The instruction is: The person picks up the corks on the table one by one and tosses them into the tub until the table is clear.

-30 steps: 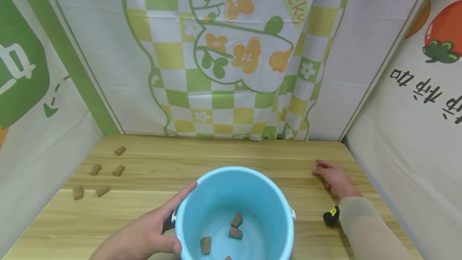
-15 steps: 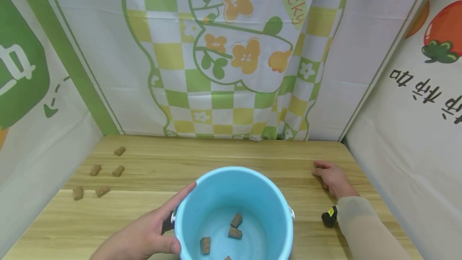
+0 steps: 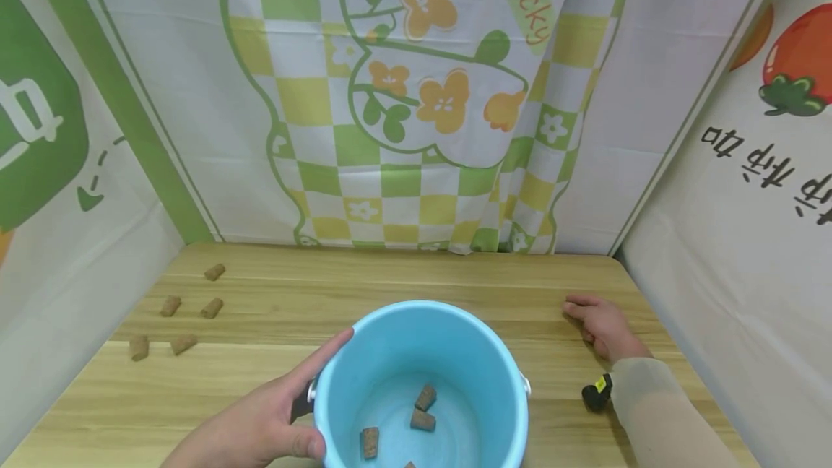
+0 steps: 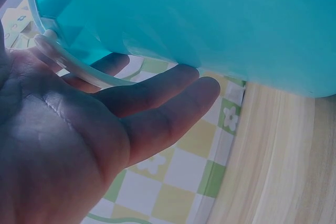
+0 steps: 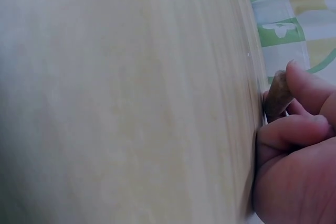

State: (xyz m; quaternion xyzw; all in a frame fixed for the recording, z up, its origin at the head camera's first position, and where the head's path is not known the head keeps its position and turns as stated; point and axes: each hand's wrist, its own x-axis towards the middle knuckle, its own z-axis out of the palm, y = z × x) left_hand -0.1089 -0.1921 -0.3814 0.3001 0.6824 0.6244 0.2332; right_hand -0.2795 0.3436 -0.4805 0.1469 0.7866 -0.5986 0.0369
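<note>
A light blue bucket [image 3: 422,323] stands at the front middle of the table. My left hand [image 3: 260,414] holds its left side, thumb and index finger spread along the wall below the rim. In the left wrist view, the other fingers lie along the outer wall, beside the bucket's white handle [image 4: 79,69]. Several corks, such as this brown cork [image 3: 424,420], lie on the bucket floor. Far to the right, my right hand [image 3: 603,327] rests low on the table. The right wrist view shows a cork [image 5: 278,95] pinched between thumb and fingers; the head view hides it.
Several loose corks [image 3: 211,308] lie at the left of the wooden table [image 3: 312,287]. A patterned curtain [image 3: 416,186] hangs behind the back edge, and white printed sheets [image 3: 728,251] flank both sides. A small black device [image 3: 596,392] sits at my right wrist.
My right hand has shifted slightly toward me and its thumb and index finger have drawn together. The left hand, the bucket and the loose corks stay where they were.
</note>
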